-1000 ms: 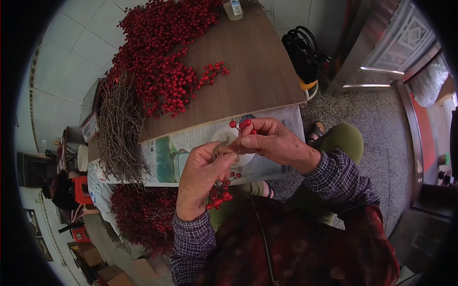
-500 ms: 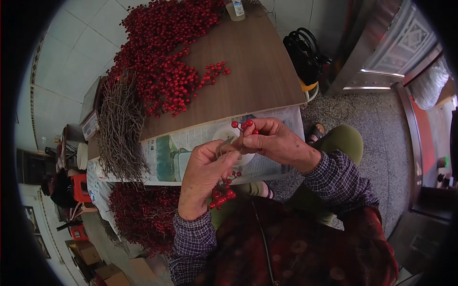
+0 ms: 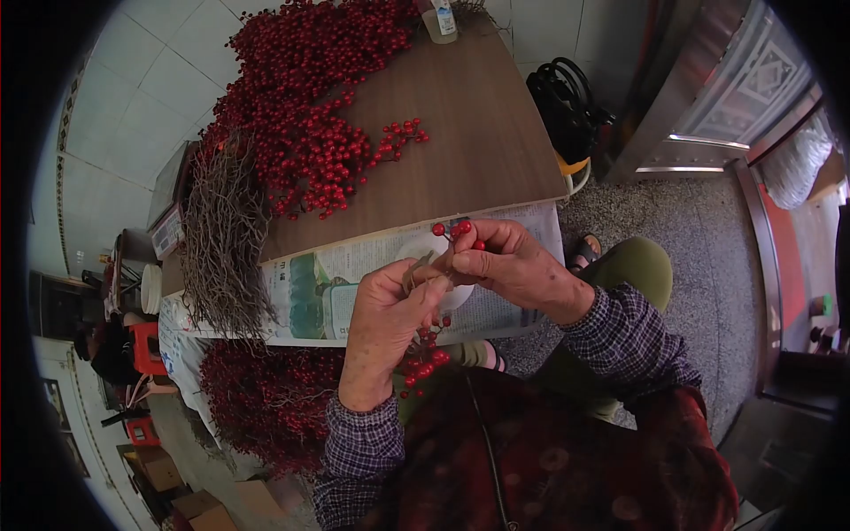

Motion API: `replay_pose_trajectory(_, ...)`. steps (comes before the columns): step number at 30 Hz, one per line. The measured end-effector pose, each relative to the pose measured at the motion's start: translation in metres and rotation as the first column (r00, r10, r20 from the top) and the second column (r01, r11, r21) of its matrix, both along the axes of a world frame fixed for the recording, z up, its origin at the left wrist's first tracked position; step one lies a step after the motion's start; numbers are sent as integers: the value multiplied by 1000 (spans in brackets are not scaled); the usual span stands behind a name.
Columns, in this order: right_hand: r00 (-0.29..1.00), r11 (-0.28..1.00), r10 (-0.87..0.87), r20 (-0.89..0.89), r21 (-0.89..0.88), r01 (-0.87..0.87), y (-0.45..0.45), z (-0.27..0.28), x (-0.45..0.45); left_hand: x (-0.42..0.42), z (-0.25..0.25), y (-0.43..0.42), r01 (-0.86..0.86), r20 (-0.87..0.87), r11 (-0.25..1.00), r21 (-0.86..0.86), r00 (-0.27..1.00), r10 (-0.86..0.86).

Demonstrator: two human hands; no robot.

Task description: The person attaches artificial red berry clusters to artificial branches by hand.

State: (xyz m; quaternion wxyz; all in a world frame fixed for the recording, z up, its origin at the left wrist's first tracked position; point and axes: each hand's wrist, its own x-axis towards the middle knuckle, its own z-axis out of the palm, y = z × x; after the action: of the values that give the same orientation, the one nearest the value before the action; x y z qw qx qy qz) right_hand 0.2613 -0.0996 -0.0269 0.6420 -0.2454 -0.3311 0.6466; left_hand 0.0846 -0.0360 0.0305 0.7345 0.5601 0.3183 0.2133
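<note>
My left hand (image 3: 385, 323) pinches a thin strip of brownish tape and a stem, whose red berry cluster (image 3: 427, 361) hangs below the palm. Close beside it, my right hand (image 3: 522, 273) is closed on a small sprig with red berries (image 3: 452, 229) sticking out above the fingertips. The fingers of both hands nearly meet, hiding the stems between them. Behind the hands, a round white object (image 3: 456, 296) lies on the newspaper (image 3: 354, 257). A large heap of red berry branches (image 3: 310, 97) with bare twig ends (image 3: 221, 239) rests on the board.
The brown wooden board (image 3: 460, 124) bears a loose berry sprig (image 3: 400, 140) and a bottle (image 3: 439, 22). More berry branches (image 3: 266, 407) sit below the table at left. Red stools (image 3: 149, 347) stand farther left, and a black coiled item (image 3: 567, 106) is beyond the board's right edge.
My left hand has shifted slightly right, and the berry cluster hanging below it has swung a little to the right. My right hand has barely moved and keeps its sprig.
</note>
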Motion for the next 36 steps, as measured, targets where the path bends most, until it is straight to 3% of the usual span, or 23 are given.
replay_pose_trajectory(12, 994, 993, -66, 93, 101, 56, 3, -7, 5, 7, -5, -3, -73, 32, 993, 96, 997, 70)
replay_pose_trajectory(16, 976, 986, -121, 179, 136, 97, 4, 0, 1, -3, -7, -2, -64, 77, 998, 24, 995, 62)
replay_pose_trajectory(19, 988, 992, -102, 118, 87, 92, 2, 16, 9, -20, -3, -3, -103, 98, 993, -66, 989, 109)
replay_pose_trajectory(21, 974, 980, -188, 126, 93, 177, 6, 19, 22, -40, 3, -2, -153, 107, 980, -126, 980, 167)
replay_pose_trajectory(24, 957, 959, -280, 81, 78, 274, 18, -7, 60, -90, 9, 4, -134, 205, 963, -234, 961, 183)
replay_pose_trajectory(26, 915, 918, -391, 98, 111, 380, 22, -14, 80, -134, 13, 3, -197, 279, 923, -331, 914, 295)
replay_pose_trajectory(29, 892, 896, -444, 82, 67, 439, 21, -22, 110, -218, 8, 0, -429, 226, 858, -282, 840, 494)
replay_pose_trajectory(31, 894, 900, -436, 101, 59, 432, 19, -29, 127, -288, -14, 4, -529, 218, 772, -353, 756, 618)
replay_pose_trajectory(33, 860, 870, -491, 139, 33, 492, 16, -40, 141, -337, -27, -6, -689, 141, 598, -409, 600, 788)
replay_pose_trajectory(36, 843, 850, -515, 155, -33, 526, 13, -50, 147, -436, -85, -18, -672, 141, 572, -470, 583, 800)
